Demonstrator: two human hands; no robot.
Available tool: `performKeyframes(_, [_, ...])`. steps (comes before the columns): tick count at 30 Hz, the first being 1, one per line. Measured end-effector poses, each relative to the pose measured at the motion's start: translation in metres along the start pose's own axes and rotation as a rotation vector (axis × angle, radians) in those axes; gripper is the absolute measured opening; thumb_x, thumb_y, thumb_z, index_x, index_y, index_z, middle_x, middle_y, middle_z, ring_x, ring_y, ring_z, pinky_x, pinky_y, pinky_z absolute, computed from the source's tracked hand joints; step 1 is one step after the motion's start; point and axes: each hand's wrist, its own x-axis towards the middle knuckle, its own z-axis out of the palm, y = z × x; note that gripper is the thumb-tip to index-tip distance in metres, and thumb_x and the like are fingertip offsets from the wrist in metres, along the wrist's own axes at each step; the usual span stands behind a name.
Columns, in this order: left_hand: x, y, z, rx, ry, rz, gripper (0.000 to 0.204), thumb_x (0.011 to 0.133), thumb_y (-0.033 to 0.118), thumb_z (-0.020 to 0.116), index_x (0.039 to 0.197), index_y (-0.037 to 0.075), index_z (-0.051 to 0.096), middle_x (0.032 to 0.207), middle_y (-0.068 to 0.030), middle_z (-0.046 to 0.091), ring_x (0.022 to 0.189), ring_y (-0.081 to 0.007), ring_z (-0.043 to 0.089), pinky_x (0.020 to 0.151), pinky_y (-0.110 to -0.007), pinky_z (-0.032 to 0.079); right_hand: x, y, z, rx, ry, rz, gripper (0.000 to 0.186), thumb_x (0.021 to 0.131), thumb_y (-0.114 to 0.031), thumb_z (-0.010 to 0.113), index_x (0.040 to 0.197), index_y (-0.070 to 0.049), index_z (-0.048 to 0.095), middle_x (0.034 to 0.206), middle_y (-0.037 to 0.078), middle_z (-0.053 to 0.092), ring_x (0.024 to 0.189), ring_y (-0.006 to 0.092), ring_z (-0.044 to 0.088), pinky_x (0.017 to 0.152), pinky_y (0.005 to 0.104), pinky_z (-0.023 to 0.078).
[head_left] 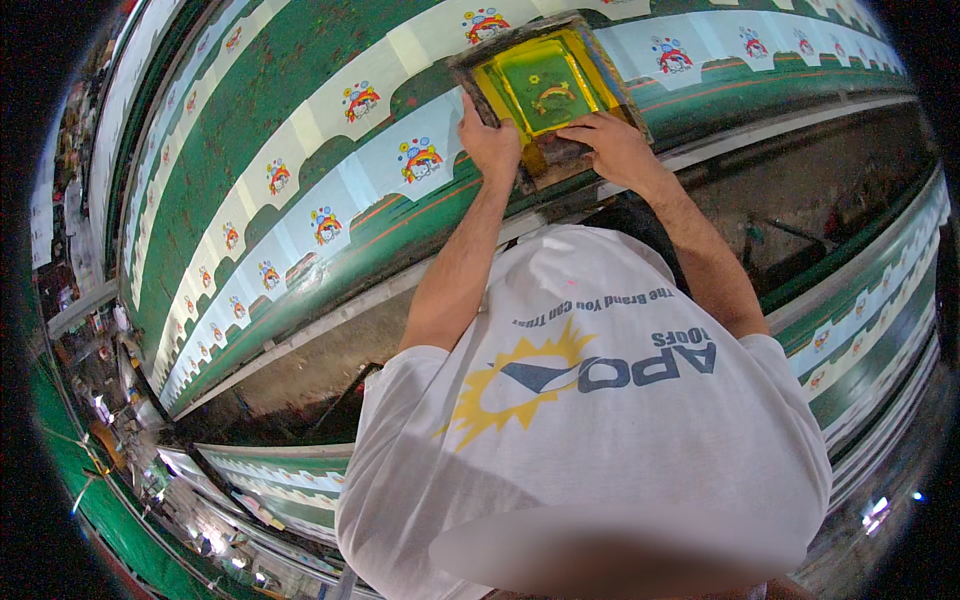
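Screen frame: wooden printing screen (545,85) with yellow-green mesh, upper centre of the frame, lying flat on a white fabric piece (420,150).
Left hand (490,140): fingers closed over the frame's lower-left edge.
Right hand (615,145): pressed on its lower-right edge, fingers curled.
Table: long green printing table (270,90) carrying rows of rainbow-printed pieces.

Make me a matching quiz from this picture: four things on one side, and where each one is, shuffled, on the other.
Things:
1. left hand
2. right hand
3. printing frame
4. rainbow print

Places:
A. on the pale cloth, left of the frame
B. on the frame's near left corner
C. lying flat on the long table
D. on the frame's near edge, toward the right

Pairs: 1-B, 2-D, 3-C, 4-A
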Motion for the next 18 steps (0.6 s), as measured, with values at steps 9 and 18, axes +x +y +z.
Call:
performKeyframes(9, [-0.002, 0.003, -0.003, -0.029, -0.054, 0.008, 0.085, 0.080, 0.004, 0.073, 0.157, -0.011, 0.040, 0.129, -0.0301, 0.064, 0.123, -0.0470, 0.056, 0.110, -0.051, 0.044, 0.097, 0.025, -0.005, -0.149, -0.005, 0.022, 0.051, 0.092, -0.012, 0.075, 0.142, -0.019, 0.069, 0.137, 0.011, 0.069, 0.128, 0.0337, 0.064, 0.108, 0.0482, 0.054])
performKeyframes(18, [-0.002, -0.005, 0.000, -0.023, -0.087, -0.004, 0.088, 0.081, 0.003, 0.072, 0.159, -0.012, 0.035, 0.136, -0.0318, 0.059, 0.128, -0.0477, 0.052, 0.111, -0.052, 0.044, 0.169, 0.061, -0.020, -0.224, -0.029, -0.001, 0.044, 0.095, -0.024, 0.076, 0.139, -0.020, 0.071, 0.134, 0.014, 0.071, 0.125, 0.0343, 0.067, 0.107, 0.0505, 0.054])
